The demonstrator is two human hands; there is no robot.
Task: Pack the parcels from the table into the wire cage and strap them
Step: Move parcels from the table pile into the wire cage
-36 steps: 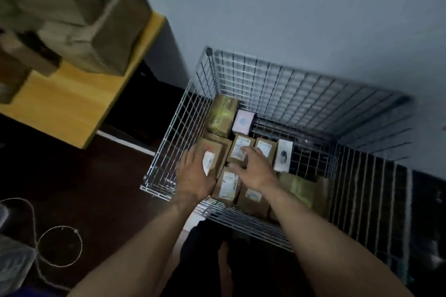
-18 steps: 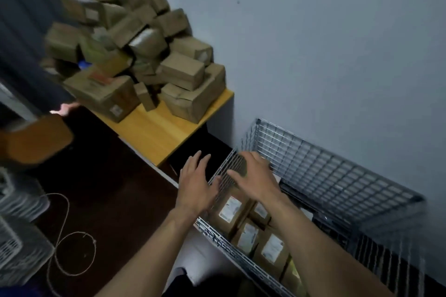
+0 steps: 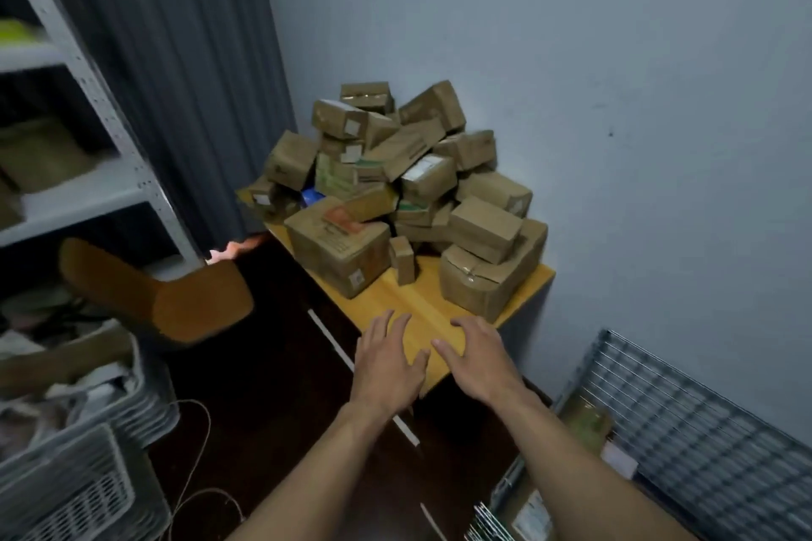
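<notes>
The left hand [image 3: 386,369] and right hand [image 3: 479,360] have left the cage [image 3: 685,417] and swung up and to the left. A moment ago they were over its rim. Now they hang over the near corner of the tabletop [image 3: 408,299]. The parcels [image 3: 395,184] lie straight ahead of the hands, in a heap at the far end of the tabletop, against the wall [image 3: 615,57]. The heap spreads from left to right. A big box [image 3: 338,250] sits at the front left, closest to the left hand. A torn box [image 3: 487,281] sits at the front right, closest to the right hand. A small box [image 3: 403,259] stands on end between them. Both hands are wide open, fingers spread, palms down, holding nothing. I cannot tell if they touch the wood. The cage sits low on the right, with some parcels in it.
</notes>
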